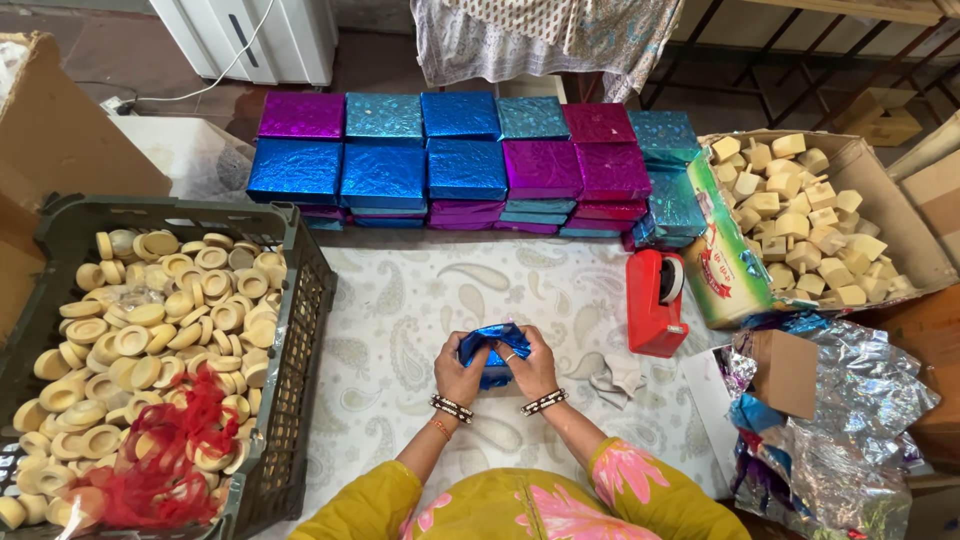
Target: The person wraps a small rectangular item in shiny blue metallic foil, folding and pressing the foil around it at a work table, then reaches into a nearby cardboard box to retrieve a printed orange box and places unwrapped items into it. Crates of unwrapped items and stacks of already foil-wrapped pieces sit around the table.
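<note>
My left hand (460,374) and my right hand (531,365) both grip a small object wrapped in shiny blue foil (492,352), held just above the patterned white cloth (400,320) in front of me. The fingers fold the foil around it, and what lies inside is hidden. Beaded bracelets circle both wrists. A red tape dispenser (655,300) stands to the right of my hands.
A dark plastic crate (300,330) of round beige pieces with red netting (165,460) sits at left. Foil-wrapped blue and purple packets (465,165) are stacked at the back. A cardboard box of beige blocks (800,215) and loose foil sheets (840,420) lie at right.
</note>
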